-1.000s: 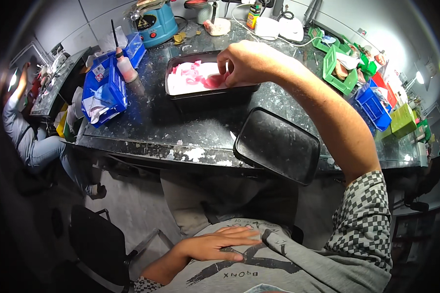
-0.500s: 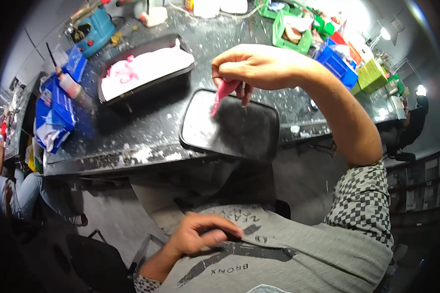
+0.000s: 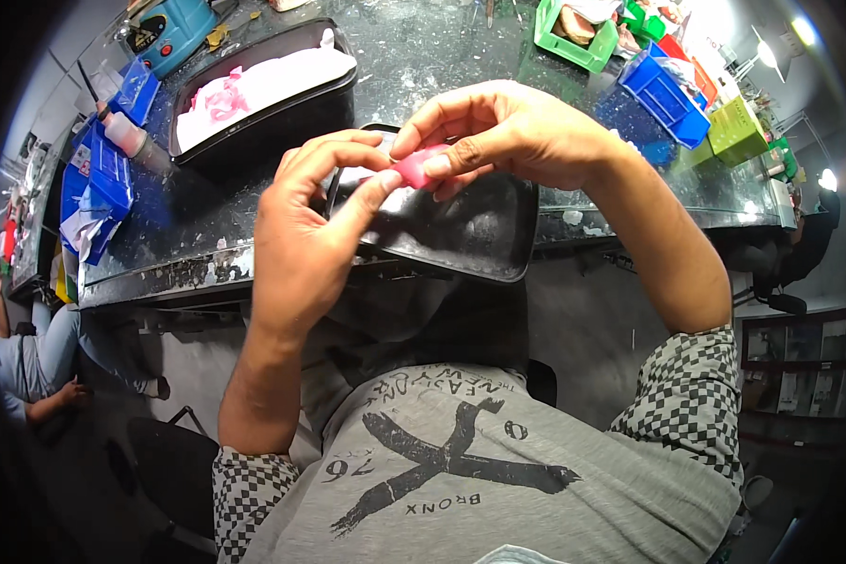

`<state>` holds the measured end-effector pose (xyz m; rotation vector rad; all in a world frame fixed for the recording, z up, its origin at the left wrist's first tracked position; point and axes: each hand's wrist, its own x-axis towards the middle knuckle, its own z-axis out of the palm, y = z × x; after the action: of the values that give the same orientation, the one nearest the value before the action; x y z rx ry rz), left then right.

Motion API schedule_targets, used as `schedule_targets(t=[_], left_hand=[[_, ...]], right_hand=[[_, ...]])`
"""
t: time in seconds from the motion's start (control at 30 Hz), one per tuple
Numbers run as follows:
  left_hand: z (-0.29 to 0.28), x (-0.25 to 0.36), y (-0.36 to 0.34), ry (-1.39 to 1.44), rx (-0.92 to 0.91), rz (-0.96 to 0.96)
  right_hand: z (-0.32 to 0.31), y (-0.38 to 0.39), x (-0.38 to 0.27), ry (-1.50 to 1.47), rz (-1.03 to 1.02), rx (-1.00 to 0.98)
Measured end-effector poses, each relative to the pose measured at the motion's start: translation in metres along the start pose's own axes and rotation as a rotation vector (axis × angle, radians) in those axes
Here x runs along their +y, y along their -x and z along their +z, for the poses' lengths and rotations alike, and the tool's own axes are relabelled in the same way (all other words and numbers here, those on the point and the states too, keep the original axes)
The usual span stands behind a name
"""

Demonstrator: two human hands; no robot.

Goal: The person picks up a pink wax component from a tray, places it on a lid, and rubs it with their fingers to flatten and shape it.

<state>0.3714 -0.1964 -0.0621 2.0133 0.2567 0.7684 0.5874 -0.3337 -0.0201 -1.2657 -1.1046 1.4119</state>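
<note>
Both hands met over the tabletop (image 3: 423, 66), their grips clamped on one pink piece (image 3: 415, 172). The right hand (image 3: 526, 136) pinched it between thumb and fingers; the left hand (image 3: 303, 230) had its thumb against the piece's left end, fingers curved just above. The piece was held above a black lid (image 3: 461, 235), which lay near the tabletop's front edge. Farther back and to the left stood a black container (image 3: 334, 101) holding white material (image 3: 287, 83) with crumpled pink bits (image 3: 221, 99) on it.

Most of the writing was on the grey shirt (image 3: 536, 414): dark lettering and figures, clear enough to read and upside down in this view, around a large brush-stroke cross. At the upper left, a blue machine (image 3: 177, 39) bore a dark label with pale characters. A bottle (image 3: 122, 132) leaned by a blue bin (image 3: 117, 183) on the left. Over on the right, near another blue bin (image 3: 663, 99), a yellow-green box (image 3: 738, 133) showed markings too small to make out.
</note>
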Motion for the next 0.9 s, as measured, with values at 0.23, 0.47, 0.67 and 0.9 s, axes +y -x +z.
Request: schedule_targets(t=[0.23,0.47,0.67,0.9], left_hand=[[-0.001,-0.006,-0.005,0.496,0.271,0.012],[0.033,-0.003,0.008,0.143,0.120,-0.119],[0.040,-0.016,0.004,0.187,0.189,-0.088],[0.036,-0.001,0.004,-0.035,0.105,-0.095]], right_hand=[[0.037,0.017,0.012,0.963,-0.412,0.500],[0.069,0.037,0.062,1.572,-0.190,0.467],[0.080,0.066,0.042,0.930,-0.483,-0.129],[0.071,0.086,0.035,1.342,-0.136,0.266]])
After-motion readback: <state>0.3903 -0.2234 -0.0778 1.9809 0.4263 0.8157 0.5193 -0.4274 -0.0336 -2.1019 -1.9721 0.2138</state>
